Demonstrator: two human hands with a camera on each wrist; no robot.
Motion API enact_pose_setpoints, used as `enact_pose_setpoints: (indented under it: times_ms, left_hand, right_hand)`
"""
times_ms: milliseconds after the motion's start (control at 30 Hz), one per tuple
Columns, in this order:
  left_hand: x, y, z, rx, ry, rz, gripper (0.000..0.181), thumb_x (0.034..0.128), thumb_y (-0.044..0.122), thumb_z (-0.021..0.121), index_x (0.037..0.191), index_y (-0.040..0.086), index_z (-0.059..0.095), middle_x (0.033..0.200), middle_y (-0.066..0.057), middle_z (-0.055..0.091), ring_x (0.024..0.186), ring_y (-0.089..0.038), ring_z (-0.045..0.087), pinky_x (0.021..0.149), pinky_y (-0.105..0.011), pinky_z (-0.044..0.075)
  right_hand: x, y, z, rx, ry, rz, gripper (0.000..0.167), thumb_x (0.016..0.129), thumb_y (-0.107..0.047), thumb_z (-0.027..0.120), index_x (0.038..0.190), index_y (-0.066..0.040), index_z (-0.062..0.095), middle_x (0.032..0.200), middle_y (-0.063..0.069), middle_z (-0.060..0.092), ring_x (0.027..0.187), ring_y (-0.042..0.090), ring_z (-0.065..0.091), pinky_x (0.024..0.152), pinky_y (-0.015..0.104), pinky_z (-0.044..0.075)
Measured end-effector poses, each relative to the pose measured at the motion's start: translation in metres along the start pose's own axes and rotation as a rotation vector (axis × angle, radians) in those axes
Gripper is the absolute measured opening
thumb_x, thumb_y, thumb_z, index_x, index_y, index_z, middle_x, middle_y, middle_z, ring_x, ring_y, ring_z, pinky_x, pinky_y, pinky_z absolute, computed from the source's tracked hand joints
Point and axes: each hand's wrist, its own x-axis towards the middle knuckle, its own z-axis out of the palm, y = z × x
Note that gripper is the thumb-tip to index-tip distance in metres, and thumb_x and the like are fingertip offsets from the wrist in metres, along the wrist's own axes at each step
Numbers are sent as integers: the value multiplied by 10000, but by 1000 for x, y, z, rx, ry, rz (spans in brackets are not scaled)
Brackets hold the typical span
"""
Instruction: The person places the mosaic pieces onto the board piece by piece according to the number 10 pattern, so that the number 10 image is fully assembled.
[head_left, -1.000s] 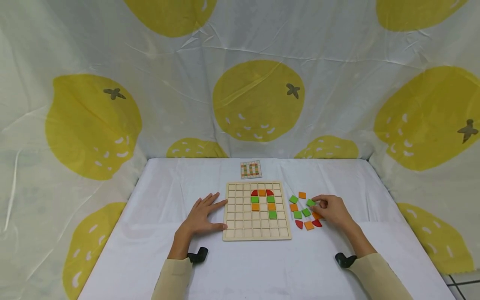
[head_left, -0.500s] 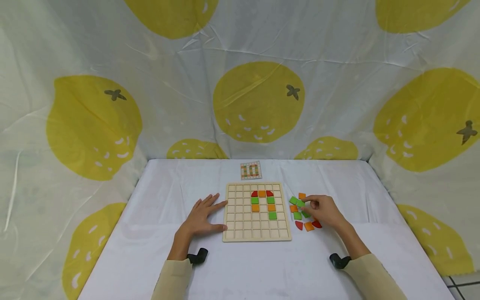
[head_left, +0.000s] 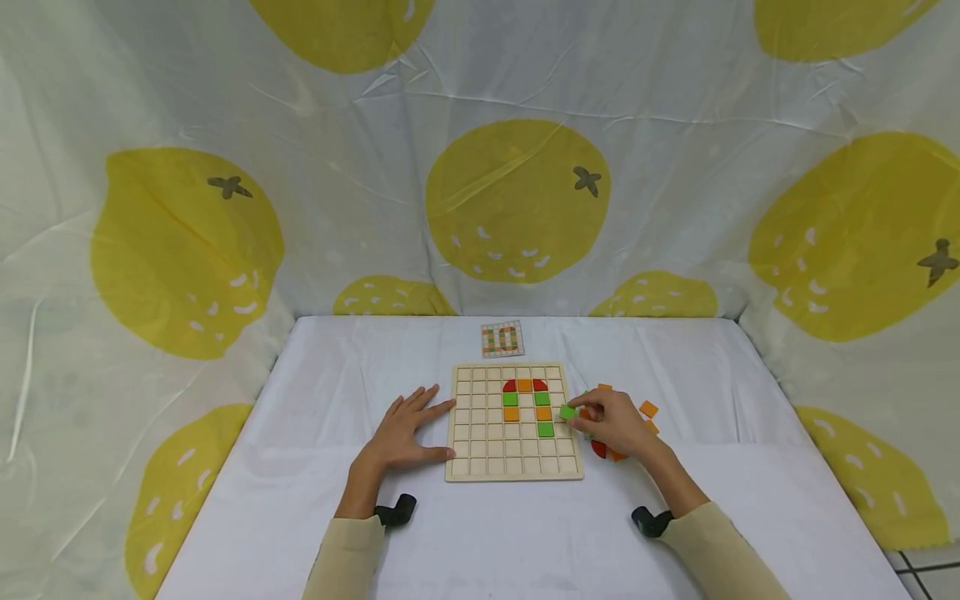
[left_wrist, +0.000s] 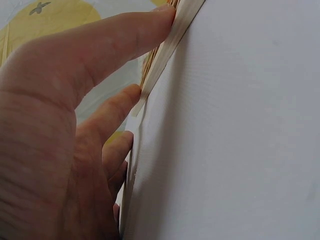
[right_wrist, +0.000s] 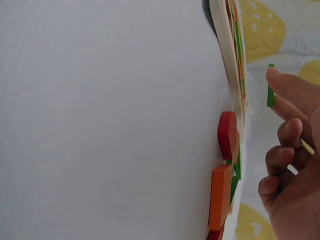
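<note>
A square wooden grid board lies on the white table. Red, orange and green tiles fill some of its cells in an arch shape at the upper right. My left hand lies spread at the board's left side; in the left wrist view, the thumb and a finger touch the board's edge. Between thumb and index finger, my right hand pinches a green square tile over the board's right edge. The right wrist view shows this tile edge-on, raised off the table, with the other fingers curled.
A small printed pattern card lies behind the board. Loose tiles are right of the board, partly hidden under my right hand, among them an orange square and a red quarter-round tile. A lemon-print cloth hangs behind the table.
The right hand has moved left from the loose tiles to the board's right edge, carrying the green tile. Orange tiles formerly under it now show. The left hand has stayed still.
</note>
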Motion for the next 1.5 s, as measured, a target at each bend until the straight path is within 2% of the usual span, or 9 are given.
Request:
enact_pose_setpoints:
  times_ms: [300,600,833,967,1133,1367,1500]
  left_hand:
    - [0,1,0,4,2,-4,895,763,694,742,1543,335,491,1696,-69,305,1588,-355,222,1252,-653,152]
    - [1,2,0,14,-9,-7,901,766,693,742,1549,329,484,1699,-65,298,1590,-355,215,1252,-657,152]
    - [1,2,-1,13,-15,-8,903,765,712,727,1547,329,487,1701,-66,295,1591,-354,211,1255,-659,143]
    - [0,1,0,11,-14,-5,904,769,705,732,1552,331,478,1702,-65,291,1592,-354,209,1254,-656,146]
    - [1,1,2,12,-8,-4,900,770,696,736,1552,334,477,1703,-60,291,1594,-348,205,1257,-651,146]
    - [0,3,0,7,-12,-9,892,774,690,734,1547,321,489,1700,-65,298,1594,-348,204,1257,-654,141]
    - [0,2,0,12,-11,-11,893,777,686,736,1552,324,481,1702,-62,295,1594,-347,204,1257,-652,144]
  right_hand:
    - [8,-19,25,-19,-41,-51,258,843,-276,861,1078,-183,809,799,13,570,710,129,459,604,229,365]
    - [15,-30,44,-49,-87,-76,264,848,-321,857,1090,-227,807,892,-31,621,797,131,499,656,225,410]
    - [22,-35,57,-33,-117,-155,245,864,-302,839,1088,-207,807,816,-29,609,769,154,538,665,237,427]
    - [24,-39,63,-27,-144,-150,242,870,-304,838,1089,-207,806,800,-83,587,775,142,553,685,234,456]
    - [25,-42,66,-45,-155,-140,262,869,-302,843,1102,-191,802,811,-64,598,783,136,553,705,239,460]
    - [27,-41,67,-52,-143,-90,200,881,-310,829,1072,-260,796,795,-103,586,778,109,552,704,240,464]
    - [28,-40,69,-52,-137,-78,174,884,-307,826,1049,-263,793,787,-112,579,770,102,546,700,241,463]
